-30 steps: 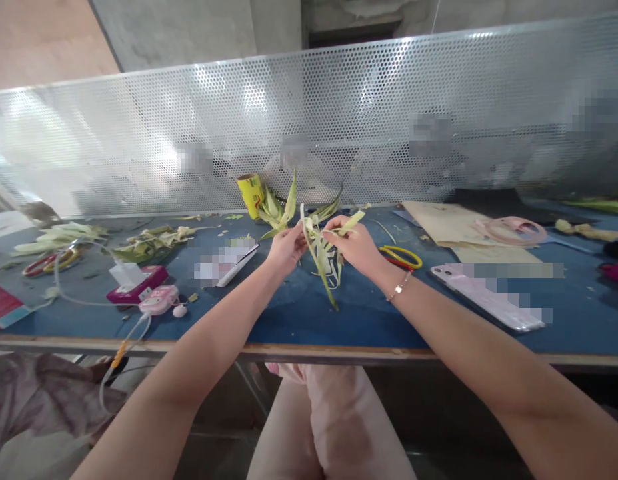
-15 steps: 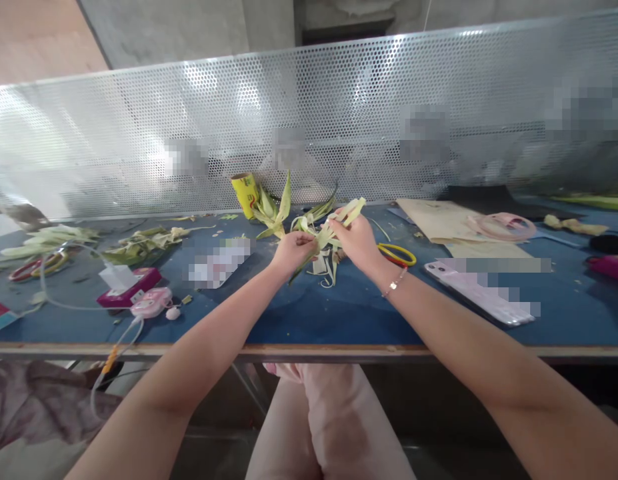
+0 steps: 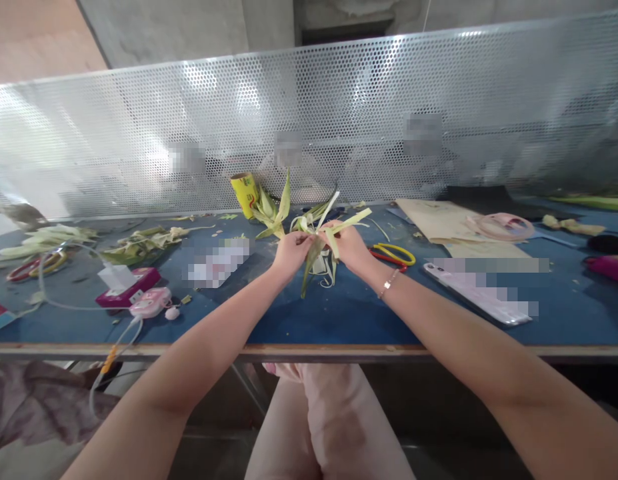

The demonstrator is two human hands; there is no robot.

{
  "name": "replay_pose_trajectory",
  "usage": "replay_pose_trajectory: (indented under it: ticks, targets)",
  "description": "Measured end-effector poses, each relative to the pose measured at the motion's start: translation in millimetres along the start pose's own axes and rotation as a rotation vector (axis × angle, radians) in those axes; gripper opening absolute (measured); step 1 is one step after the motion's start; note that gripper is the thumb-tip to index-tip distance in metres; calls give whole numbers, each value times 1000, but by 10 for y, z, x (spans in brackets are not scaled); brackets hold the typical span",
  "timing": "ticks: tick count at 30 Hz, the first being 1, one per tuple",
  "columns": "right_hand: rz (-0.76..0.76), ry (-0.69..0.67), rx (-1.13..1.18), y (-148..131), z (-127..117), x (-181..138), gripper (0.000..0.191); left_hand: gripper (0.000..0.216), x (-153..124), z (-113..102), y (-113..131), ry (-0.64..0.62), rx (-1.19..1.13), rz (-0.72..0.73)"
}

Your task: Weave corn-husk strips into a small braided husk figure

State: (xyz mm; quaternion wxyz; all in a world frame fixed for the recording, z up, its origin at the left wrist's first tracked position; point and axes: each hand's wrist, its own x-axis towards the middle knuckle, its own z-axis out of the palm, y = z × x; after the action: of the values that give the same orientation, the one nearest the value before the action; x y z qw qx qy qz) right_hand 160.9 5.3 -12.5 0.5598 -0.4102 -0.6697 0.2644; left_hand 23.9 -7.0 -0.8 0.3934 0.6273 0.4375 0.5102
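Pale green corn husk strips [image 3: 356, 219] fan out from between my two hands above the blue table. My left hand [image 3: 293, 252] is closed, its fingertips pinching the strips from the left. Close against it, my right hand [image 3: 349, 247] is also closed on them, with strip ends sticking up and to the right. One darker husk piece [image 3: 307, 275] hangs down between the hands. Just behind stand more green husk leaves [image 3: 279, 210] beside a yellow printed tube [image 3: 245, 197]. Red-and-yellow-handled scissors [image 3: 396, 255] lie right of my right hand. My fingertips are partly hidden by the strips.
To the left are a husk pile [image 3: 143, 245], other scissors [image 3: 43, 263], a magenta box [image 3: 129, 288] and a pink case [image 3: 151, 303] with a cable. A phone [image 3: 479, 293] and brown paper [image 3: 433, 220] lie right. A perforated metal screen [image 3: 329, 120] stands behind, with people beyond.
My hands have come closer together, the right one moving left and slightly down. The strips now spread apart, one pointing up and others right, while a darker piece hangs lower.
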Motion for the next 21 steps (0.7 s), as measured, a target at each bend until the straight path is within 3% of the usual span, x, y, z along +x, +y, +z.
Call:
replay_pose_trajectory:
  ticks: [5, 10, 17, 21]
  targets:
    - [0, 19, -152, -131, -12, -41, 7, 18, -24, 22, 36, 36, 0, -13]
    - [-153, 17, -162, -108, -4, -58, 7, 16, -64, 56, 130, 74, -124, -95]
    - [-306, -74, -111, -166, 6, -132, 6, 25, -48, 12, 139, 130, -179, -142]
    - [-276, -166, -17, -203, -9, -162, 14, 23, -17, -11, 75, 111, -216, -124]
